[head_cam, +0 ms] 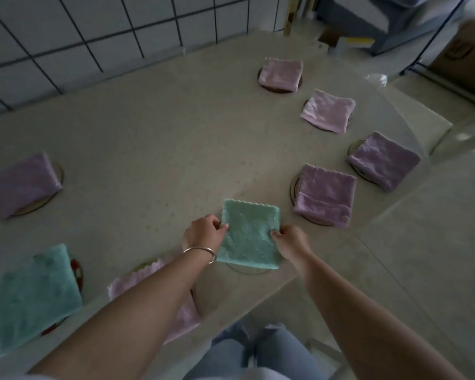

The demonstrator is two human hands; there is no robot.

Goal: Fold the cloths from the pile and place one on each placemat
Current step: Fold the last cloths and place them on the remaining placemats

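Leftmost, a folded purple cloth (22,185) and a green cloth (30,297) lie on round placemats on the counter (148,149). Nearer the middle, the left hand (203,234) and right hand (292,241) pinch the side edges of a folded green square cloth (250,234) with closed fingers, over a placemat (247,270). Rightward, four folded purple cloths rest on their mats.

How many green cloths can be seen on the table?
2. One green cloth lies near the front edge, pinched by the left hand and right hand. The other green cloth is at the front left corner. None seems hidden.
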